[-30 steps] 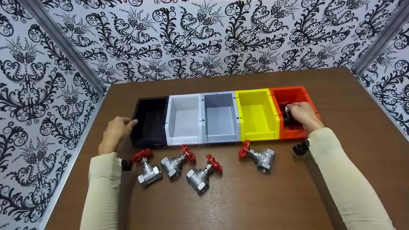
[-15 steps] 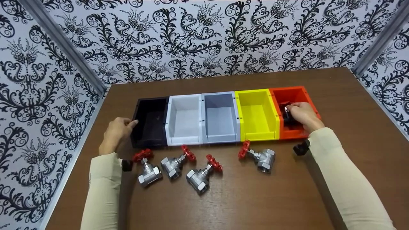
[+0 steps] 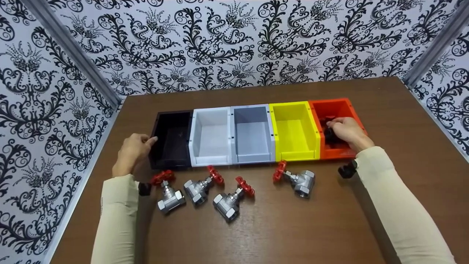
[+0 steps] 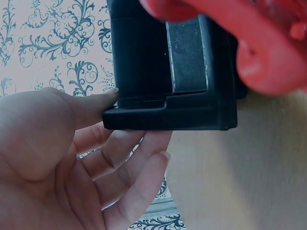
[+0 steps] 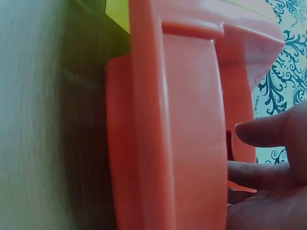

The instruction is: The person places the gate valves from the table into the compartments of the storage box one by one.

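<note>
My left hand (image 3: 133, 152) is at the left wall of the black bin (image 3: 155, 128). In the left wrist view its thumb lies on the rim of that bin and the fingers curl outside the wall. My right hand (image 3: 348, 130) reaches into the orange-red bin (image 3: 337, 153), thumb and fingertips at a dark object (image 3: 329, 135) with a dark red part. The bin wall hides most of this in the right wrist view, so I cannot tell whether the fingers grip it. Silver valves with red handwheels lie nearby: one valve (image 3: 171, 200) is nearest my left hand.
Between the end bins stand a white bin (image 3: 211, 160), a grey bin (image 3: 253, 158) and a yellow bin (image 3: 296, 156), joined in one row. Two more valves, a middle-left valve (image 3: 198, 190) and a front valve (image 3: 227, 207), lie before them; another valve (image 3: 302, 183) lies right.
The bright silvery bit at my right fingertips has dropped out of sight, leaving only dark parts showing there. My left hand and the valves on the table stay in place.
</note>
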Tool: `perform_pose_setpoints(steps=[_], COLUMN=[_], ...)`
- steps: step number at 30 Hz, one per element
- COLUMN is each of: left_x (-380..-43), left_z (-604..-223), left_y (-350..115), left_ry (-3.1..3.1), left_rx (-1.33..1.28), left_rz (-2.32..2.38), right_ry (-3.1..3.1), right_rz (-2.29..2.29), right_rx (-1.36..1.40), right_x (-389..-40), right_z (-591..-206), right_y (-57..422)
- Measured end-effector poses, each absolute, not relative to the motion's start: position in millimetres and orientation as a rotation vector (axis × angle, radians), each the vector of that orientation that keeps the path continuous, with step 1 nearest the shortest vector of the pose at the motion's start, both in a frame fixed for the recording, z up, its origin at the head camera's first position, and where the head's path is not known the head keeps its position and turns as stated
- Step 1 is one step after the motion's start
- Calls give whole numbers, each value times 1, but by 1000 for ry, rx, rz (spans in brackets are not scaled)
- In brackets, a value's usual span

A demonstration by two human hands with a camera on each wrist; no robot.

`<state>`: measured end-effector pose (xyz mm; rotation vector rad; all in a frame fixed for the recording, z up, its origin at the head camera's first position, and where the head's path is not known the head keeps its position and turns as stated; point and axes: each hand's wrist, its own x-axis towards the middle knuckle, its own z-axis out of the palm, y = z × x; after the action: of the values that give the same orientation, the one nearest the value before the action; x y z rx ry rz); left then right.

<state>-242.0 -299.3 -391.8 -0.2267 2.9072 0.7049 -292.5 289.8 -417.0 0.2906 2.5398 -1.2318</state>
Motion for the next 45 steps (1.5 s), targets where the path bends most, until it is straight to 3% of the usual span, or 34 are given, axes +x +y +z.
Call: perform_pose_setpoints(steps=[45], left_x=[-242], left_z=[-392], left_y=[-299], left_ry=[2914], left_rx=[-222], left_rz=[707], right_ry=[2620], right_rz=[-1159], right_rx=[72], right_x=[-254], right_z=[-381], right_y=[301])
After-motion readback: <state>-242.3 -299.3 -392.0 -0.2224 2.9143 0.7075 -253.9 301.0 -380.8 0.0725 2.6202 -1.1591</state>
